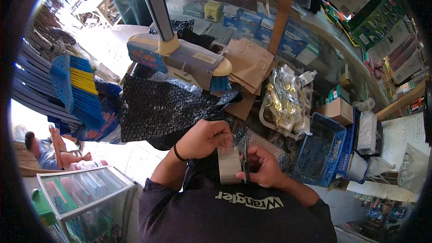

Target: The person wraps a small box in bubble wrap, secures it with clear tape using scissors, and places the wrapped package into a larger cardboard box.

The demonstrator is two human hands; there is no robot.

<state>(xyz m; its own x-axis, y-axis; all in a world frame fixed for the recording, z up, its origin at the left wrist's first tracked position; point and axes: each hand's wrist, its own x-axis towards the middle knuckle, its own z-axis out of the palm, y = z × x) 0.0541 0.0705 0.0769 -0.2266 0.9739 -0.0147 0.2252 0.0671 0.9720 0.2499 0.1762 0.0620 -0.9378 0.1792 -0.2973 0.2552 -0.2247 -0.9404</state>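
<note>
In front of my chest, my left hand [206, 138], with a black band at its wrist, pinches the upper end of wide translucent packing tape [230, 167]. My right hand [265, 168] grips a slim dark tool [246, 160], probably scissors, upright along the tape's right edge. Whether the right fingers also hold the tape is hidden. Beyond my left hand, black bubble wrap [162, 104] is spread over the counter. A broom head [179, 57] in a printed sleeve, with blue bristles and an upright handle, rests over the wrap. Flattened cardboard [249, 62] lies beside the broom.
A white basket [270, 123] of bagged brass-coloured fittings sits right of the cardboard. Blue plastic baskets [317, 152] stand farther right. Boxes [248, 22] fill a glass display case behind. At left are another blue-and-yellow broom [76, 87], a glass cabinet [87, 189] and a seated person [50, 152].
</note>
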